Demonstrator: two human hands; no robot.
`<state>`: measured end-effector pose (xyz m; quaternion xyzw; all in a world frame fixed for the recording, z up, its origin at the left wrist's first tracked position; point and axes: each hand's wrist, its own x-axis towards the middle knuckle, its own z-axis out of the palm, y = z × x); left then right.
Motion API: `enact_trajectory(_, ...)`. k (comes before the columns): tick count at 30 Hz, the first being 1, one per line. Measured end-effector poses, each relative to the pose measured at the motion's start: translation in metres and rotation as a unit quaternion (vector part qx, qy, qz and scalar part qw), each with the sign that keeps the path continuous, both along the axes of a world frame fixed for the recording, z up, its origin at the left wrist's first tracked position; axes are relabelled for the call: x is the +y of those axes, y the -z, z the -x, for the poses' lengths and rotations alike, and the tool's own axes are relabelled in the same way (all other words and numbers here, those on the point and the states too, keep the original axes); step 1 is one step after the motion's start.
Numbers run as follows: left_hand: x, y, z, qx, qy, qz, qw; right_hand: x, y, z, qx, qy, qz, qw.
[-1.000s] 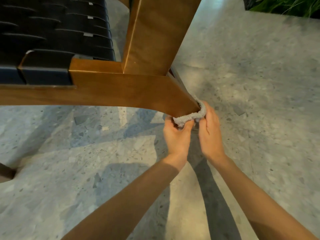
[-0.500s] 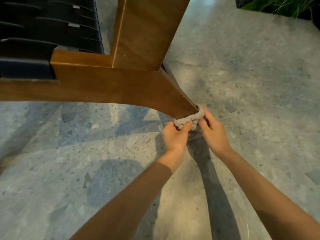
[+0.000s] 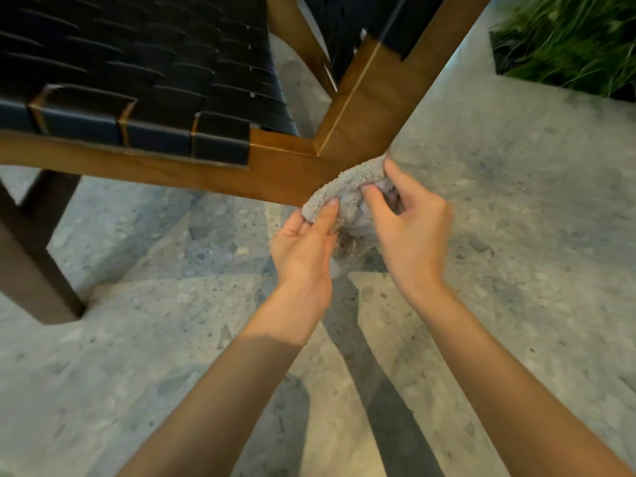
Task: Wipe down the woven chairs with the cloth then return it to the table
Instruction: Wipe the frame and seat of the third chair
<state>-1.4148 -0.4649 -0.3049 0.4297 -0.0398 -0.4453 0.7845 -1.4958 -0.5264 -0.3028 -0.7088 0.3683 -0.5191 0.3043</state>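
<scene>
A wooden chair point(image 3: 285, 173) with a black woven seat point(image 3: 137, 74) fills the upper left. A grey terry cloth point(image 3: 347, 192) is wrapped around the chair's rear leg just below the seat rail joint. My left hand point(image 3: 306, 249) pinches the cloth's left end between thumb and fingers. My right hand point(image 3: 409, 228) grips the cloth's right end, fingers curled round it. The leg below the cloth is hidden behind both hands.
Speckled grey terrazzo floor point(image 3: 516, 235) spreads all around. A dark front chair leg point(image 3: 38, 263) stands at the left. A planter with green grass point(image 3: 571, 43) sits at the upper right.
Both hands have slid the cloth up the leg toward the seat rail joint. The camera has drawn closer and more of the woven seat shows.
</scene>
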Motion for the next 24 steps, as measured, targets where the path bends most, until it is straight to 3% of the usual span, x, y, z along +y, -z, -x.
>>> enact_trajectory(9, -0.016, 0.016, 0.008, -0.063, 0.008, -0.073, 0.995, -0.001, 0.023, 0.003, -0.058, 0.087, 0.011, 0.994)
enact_trajectory(15, -0.019, 0.030, 0.014, -0.063, 0.099, -0.138, 0.983, -0.003, 0.033, 0.020, -0.051, 0.113, -0.054, 0.991)
enact_trajectory(19, -0.002, 0.020, 0.005, -0.108, 0.116, -0.153, 0.975, 0.012, 0.027, 0.030, -0.058, 0.063, -0.042, 0.995)
enact_trajectory(24, 0.045, -0.003, -0.018, -0.249, 0.080, -0.122, 0.957, 0.032, 0.009, 0.028, 0.018, -0.033, 0.021, 0.999)
